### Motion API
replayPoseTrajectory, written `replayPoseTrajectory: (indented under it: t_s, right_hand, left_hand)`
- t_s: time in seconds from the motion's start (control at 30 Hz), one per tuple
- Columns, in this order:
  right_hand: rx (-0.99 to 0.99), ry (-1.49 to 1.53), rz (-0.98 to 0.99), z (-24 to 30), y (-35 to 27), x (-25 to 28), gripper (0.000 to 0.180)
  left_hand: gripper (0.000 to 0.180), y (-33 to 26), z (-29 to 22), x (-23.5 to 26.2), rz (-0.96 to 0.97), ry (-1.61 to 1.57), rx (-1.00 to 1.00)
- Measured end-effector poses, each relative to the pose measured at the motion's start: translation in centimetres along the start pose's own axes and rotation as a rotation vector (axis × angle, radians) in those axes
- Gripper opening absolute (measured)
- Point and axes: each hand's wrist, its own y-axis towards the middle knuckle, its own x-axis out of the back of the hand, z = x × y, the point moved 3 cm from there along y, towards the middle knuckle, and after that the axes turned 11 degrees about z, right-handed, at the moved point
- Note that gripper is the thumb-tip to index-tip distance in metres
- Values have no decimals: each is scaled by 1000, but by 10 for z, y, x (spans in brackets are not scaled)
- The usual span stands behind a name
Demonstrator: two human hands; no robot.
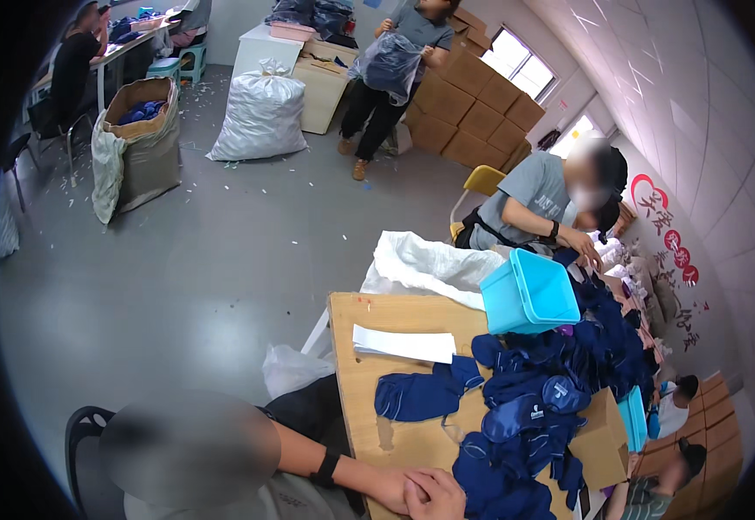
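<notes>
Neither of my own hands shows in the head view. Closest to me, at the lower edge, a seated person's clasped hands [434, 492] rest at the table corner, a black band on one wrist. They hold nothing that I can see. Beside them spreads a heap of navy blue fabric pieces [516, 468], some with white stitching. One navy fabric piece [412, 396] lies apart on the wooden table [360, 316]. A folded white paper strip [403, 343] lies behind it. Across the heap, another person's hands [581, 245] handle navy cloth.
A turquoise bin [529, 292] stands on the heap, beside an open white sack [429, 264]. A cardboard box [601, 440] sits at the table's right. Farther off are a full white sack [260, 113], a sack of blue cloth [139, 147], and a standing person [399, 74] holding a plastic bag.
</notes>
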Motion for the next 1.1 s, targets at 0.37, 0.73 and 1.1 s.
replayPoseTrajectory:
  t_s: [0.37, 0.73, 1.1]
  right_hand:
    - [-75, 220, 36, -30, -8, 2, 13]
    - [-111, 300, -18, -52, -9, -5, 11]
    - [-58, 498, -24, -55, -6, -6, 14]
  left_hand:
    - [17, 9, -15, 4, -28, 151, -38]
    - [20, 13, -28, 14, 60, 127, -83]
    - [24, 10, -10, 4, 119, 88, 5]
